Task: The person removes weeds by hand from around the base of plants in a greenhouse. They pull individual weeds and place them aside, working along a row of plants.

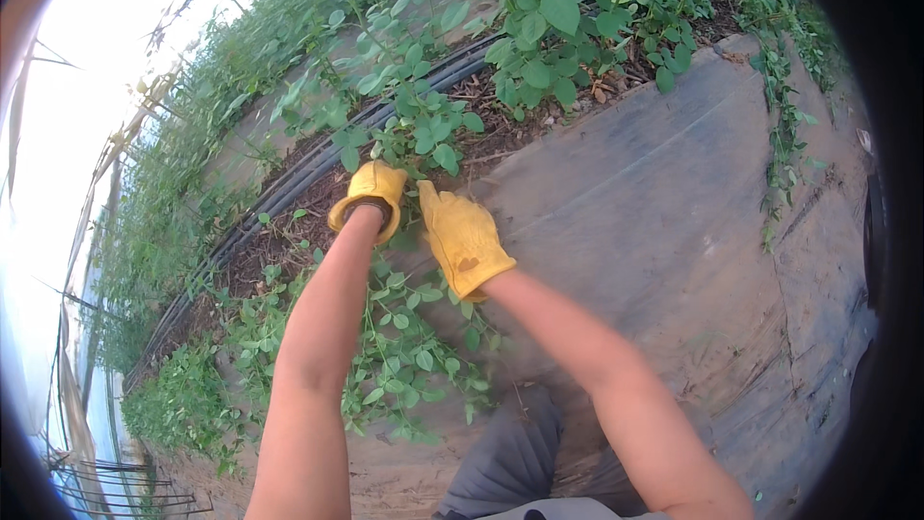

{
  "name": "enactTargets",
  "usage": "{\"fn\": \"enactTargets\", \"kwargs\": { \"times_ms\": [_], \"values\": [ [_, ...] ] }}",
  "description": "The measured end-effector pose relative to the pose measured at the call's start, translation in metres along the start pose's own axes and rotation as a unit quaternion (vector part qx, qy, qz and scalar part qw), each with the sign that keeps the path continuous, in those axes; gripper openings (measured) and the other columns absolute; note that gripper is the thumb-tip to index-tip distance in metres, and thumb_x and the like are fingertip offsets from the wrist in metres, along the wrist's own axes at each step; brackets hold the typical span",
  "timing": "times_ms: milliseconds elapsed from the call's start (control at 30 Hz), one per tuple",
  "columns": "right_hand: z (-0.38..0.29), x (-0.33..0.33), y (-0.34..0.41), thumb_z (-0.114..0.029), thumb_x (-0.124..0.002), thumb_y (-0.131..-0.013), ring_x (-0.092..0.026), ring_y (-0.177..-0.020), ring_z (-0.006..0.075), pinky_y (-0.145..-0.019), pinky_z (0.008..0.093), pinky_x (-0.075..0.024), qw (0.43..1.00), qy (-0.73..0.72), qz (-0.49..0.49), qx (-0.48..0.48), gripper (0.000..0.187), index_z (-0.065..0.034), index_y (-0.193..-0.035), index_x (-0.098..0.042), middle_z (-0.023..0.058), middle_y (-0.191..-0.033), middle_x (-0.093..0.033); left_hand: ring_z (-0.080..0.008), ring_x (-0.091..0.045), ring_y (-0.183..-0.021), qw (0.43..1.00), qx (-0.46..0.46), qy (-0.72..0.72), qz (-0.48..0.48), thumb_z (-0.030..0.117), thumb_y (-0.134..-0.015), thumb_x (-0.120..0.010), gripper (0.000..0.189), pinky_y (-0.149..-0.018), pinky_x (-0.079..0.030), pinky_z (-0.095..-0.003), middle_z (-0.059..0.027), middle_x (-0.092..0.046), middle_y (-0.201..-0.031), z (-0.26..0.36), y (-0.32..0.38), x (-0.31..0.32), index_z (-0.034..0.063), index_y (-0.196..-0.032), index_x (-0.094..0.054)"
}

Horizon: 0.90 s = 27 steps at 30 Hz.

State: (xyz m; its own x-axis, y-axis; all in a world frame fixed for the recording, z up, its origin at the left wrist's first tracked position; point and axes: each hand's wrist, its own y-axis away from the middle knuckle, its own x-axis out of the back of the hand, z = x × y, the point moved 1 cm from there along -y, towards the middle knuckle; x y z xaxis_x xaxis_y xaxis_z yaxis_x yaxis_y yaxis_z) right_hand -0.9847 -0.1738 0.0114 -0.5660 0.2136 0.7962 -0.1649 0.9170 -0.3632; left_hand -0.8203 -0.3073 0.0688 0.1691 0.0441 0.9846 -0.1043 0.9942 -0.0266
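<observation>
Both my hands wear yellow leather work gloves. My left hand (377, 186) reaches in at the base of a leafy green shrub (433, 130); its fingers are hidden behind the cuff and the leaves, so its grip cannot be made out. Just to the right, my right hand (464, 235) is seen from the back, with a dark patch near its cuff. Its fingertips point toward the lower leaves and stems, and whether they hold one is unclear. Below and between my forearms, leafy stems (404, 332) sprawl over the ground sheet.
Dark irrigation hoses (310, 166) run along a bed of wood-chip mulch (534, 123). Ground-cover sheeting (613, 188) spreads to the right, with a trailing strip of leafy stems (776, 123) on it. Taller plants (556, 14) stand at the back. Thin metal rods (137, 495) appear lower left.
</observation>
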Motion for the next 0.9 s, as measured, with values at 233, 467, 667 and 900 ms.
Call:
{"fn": "enactTargets", "kwargs": {
  "times_ms": [233, 467, 667, 900],
  "values": [
    [0.022, 0.014, -0.004, -0.03, -0.075, -0.11, -0.081, -0.101, 0.0317, -0.086, 0.0477, -0.0639, 0.977, -0.196, 0.084, 0.023, 0.041, 0.0002, -0.137, -0.077, 0.0194, -0.116, -0.083, -0.0341, -0.079, -0.113, 0.858, -0.441, -0.218, 0.147, 0.016, -0.106, -0.07, 0.026, -0.093, -0.065, -0.0485, -0.0109, -0.078, -0.124, 0.009, 0.078, 0.052, 0.0131, -0.13, -0.079],
    [0.091, 0.06, -0.044, -0.017, -0.081, -0.107, -0.072, -0.086, 0.0134, -0.077, 0.0348, -0.0625, 0.799, -0.545, 0.149, -0.206, 0.036, -0.0069, -0.141, -0.077, 0.0056, -0.112, -0.081, -0.0322, -0.075, -0.114, 0.83, -0.489, -0.221, 0.153, 0.015, -0.101, -0.073, 0.035, -0.094, -0.061, -0.0481, -0.0089, -0.073, -0.12, 0.054, 0.065, 0.014, 0.0167, -0.136, -0.074],
    [0.115, 0.043, -0.094, -0.013, -0.073, -0.108, -0.082, -0.098, 0.0234, -0.086, 0.0389, -0.0684, 0.867, -0.48, -0.051, -0.124, 0.043, -0.0053, -0.151, -0.072, 0.0116, -0.128, -0.083, -0.0298, -0.069, -0.119, 0.75, -0.561, -0.283, 0.207, 0.019, -0.097, -0.074, 0.021, -0.096, -0.057, -0.048, -0.005, -0.072, -0.121, 0.082, 0.034, 0.001, 0.0124, -0.115, -0.082],
    [0.121, 0.026, -0.092, 0.0, -0.064, -0.111, -0.085, -0.095, 0.0325, -0.078, 0.0389, -0.0703, 0.81, -0.556, -0.134, -0.129, 0.056, 0.0038, -0.165, -0.055, 0.0201, -0.131, -0.08, -0.023, -0.066, -0.121, 0.705, -0.538, -0.447, 0.117, 0.022, -0.099, -0.072, 0.018, -0.104, -0.051, -0.0417, 0.001, -0.074, -0.117, 0.086, 0.007, 0.006, 0.0215, -0.111, -0.086]
  ]
}}
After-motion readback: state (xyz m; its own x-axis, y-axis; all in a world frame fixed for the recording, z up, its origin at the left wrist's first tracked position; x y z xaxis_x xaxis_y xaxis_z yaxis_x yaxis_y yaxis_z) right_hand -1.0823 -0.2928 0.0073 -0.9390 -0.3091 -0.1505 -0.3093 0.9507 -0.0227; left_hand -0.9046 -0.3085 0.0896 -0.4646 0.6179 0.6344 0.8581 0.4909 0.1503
